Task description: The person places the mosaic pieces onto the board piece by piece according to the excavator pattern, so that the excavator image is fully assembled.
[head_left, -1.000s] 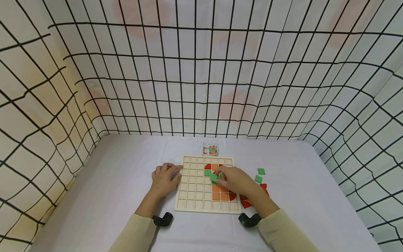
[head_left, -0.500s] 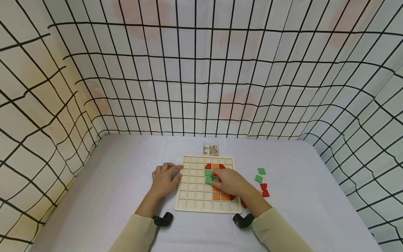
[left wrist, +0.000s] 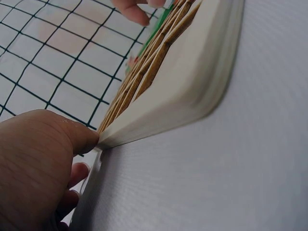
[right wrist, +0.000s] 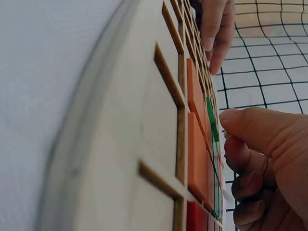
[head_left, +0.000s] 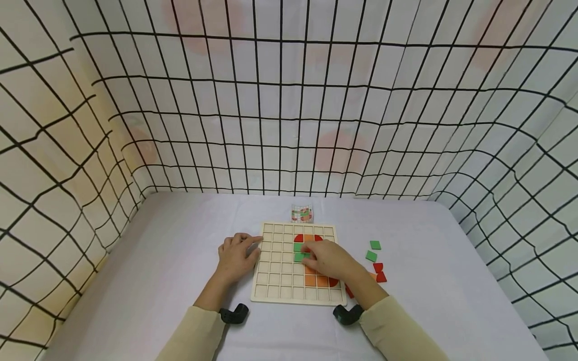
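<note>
Across the back and both sides, a black wire grid in front of pale cloth, same as a second ago. Beneath, a white-covered table. Upon it, a pale gridded board, unmoved since earlier, coloured pieces over its right-hand part.

In from the near edge, two beige sleeves, the right one farther left than a second ago. Beside the board, left hand, fingers relaxed, index fingertip against the left edge, as before. Over the pattern, right hand, fingers curled, thumb tip and fingertips at a green tile; cannot tell whether pinched or only touched. At each wrist, a black device.

Just beyond the far edge, a small patterned card. A second ago, that tile raised and tilted; now down at the board, on the near side of another green tile, partly behind the fingertips and well apart from the left hand. Behind the right hand, part of the pattern out of sight; near the wrist, orange tiles in view. Right of the board, two loose green tiles and loose red pieces, some now less covered by the forearm.
</note>
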### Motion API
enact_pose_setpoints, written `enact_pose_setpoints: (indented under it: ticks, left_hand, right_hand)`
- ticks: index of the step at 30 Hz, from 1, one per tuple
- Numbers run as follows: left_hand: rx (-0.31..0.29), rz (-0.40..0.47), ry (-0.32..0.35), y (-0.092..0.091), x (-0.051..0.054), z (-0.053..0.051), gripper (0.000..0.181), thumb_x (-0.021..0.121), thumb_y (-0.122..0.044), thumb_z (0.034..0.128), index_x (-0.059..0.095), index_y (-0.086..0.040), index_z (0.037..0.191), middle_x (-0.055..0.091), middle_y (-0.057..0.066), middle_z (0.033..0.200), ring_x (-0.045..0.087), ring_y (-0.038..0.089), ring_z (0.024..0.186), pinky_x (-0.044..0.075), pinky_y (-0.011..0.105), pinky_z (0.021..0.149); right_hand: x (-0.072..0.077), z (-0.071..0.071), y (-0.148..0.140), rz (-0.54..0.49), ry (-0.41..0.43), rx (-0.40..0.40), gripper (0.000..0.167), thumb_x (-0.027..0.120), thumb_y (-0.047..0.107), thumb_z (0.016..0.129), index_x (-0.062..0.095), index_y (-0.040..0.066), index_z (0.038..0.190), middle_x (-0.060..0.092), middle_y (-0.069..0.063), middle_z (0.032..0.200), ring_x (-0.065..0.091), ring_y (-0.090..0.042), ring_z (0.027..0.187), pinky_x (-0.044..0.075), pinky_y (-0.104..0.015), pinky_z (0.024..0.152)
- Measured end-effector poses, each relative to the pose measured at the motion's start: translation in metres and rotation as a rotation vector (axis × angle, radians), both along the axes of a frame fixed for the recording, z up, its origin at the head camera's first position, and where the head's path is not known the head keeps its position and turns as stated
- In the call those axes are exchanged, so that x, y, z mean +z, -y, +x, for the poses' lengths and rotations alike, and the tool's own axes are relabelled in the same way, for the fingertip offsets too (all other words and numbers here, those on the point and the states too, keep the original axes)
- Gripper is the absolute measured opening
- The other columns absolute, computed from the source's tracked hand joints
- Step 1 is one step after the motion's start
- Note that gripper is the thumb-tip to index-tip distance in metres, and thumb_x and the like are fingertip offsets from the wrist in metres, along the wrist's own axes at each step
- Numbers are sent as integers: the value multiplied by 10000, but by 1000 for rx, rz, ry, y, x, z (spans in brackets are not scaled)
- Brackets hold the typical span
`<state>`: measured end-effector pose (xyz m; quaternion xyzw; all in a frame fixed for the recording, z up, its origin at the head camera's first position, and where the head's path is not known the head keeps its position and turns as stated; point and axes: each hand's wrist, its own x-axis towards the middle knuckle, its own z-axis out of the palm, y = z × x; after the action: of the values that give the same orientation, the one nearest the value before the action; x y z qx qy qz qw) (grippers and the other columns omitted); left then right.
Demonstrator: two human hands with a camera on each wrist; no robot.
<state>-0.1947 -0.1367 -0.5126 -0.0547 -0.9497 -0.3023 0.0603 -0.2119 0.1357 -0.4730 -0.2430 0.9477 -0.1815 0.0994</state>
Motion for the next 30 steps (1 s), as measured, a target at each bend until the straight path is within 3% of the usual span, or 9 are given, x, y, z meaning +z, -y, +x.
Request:
enact_pose_setpoints:
  ticks: [10, 17, 26, 30]
  left_hand:
    - [-1, -6, 2, -1, 2, -1, 365, 612, -289, 990, 679, -238, 1345, 579, 136, 1352, 449, 389, 1246, 266, 642, 1069]
    - [-2, -2, 2, -1, 1, 0, 365, 616, -291, 988, 680, -241, 1343, 577, 133, 1352, 445, 386, 1248, 263, 639, 1073]
    - [-3, 0, -1, -1, 0, 0, 364, 616, -290, 986, 683, -239, 1340, 582, 129, 1339, 450, 383, 1237, 269, 639, 1066]
    - [-5, -1, 0, 0, 0, 0, 366, 614, -291, 988, 680, -241, 1345, 579, 131, 1343, 447, 389, 1246, 265, 643, 1070]
  right_hand:
    - [2, -1, -2, -3, 4, -3, 123, 716, 327, 955, 719, 224, 1021, 541, 84, 665, 511, -92, 666, 439, -274, 661]
    - [-2, 1, -5, -16, -18, 17, 101, 708, 317, 961, 712, 231, 1014, 539, 102, 669, 505, -79, 656, 436, -262, 651]
    - [4, 4, -22, -44, 2, -70, 163, 700, 303, 967, 720, 221, 1107, 555, 88, 690, 510, -93, 645, 431, -256, 619]
    - [9, 8, -34, -57, 33, -154, 171, 712, 305, 959, 716, 226, 1111, 558, 61, 727, 514, -115, 683, 432, -271, 611]
